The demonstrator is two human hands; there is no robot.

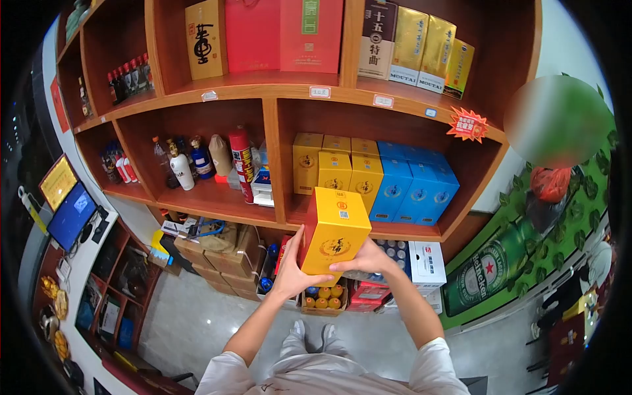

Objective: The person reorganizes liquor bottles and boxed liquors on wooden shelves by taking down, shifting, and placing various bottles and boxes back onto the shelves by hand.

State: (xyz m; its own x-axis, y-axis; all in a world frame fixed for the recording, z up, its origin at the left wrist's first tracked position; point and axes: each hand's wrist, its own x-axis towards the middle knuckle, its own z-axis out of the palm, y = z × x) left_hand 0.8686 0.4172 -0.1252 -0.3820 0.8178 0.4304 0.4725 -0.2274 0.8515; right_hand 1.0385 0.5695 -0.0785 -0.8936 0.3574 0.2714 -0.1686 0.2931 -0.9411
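Between my hands is a yellow liquor box (pixel 337 245) with a round emblem and a reddish left side, held up in front of the shelf. My left hand (pixel 291 273) grips its left side and lower edge, thumb under the front. My right hand (pixel 367 261) holds the lower right corner, thumb across the front. Just behind it, several similar yellow boxes (pixel 307 161) stand in the shelf compartment. Beside them are blue boxes (pixel 393 187) of the same shape.
The wooden shelf (pixel 250 92) holds other liquor boxes above and bottles to the left, with a red spray can (pixel 242 164). Below stand cardboard boxes (pixel 227 253), a crate of orange-topped items (pixel 322 299) and a white carton (pixel 428 263). A counter with a monitor (pixel 71 214) is at left.
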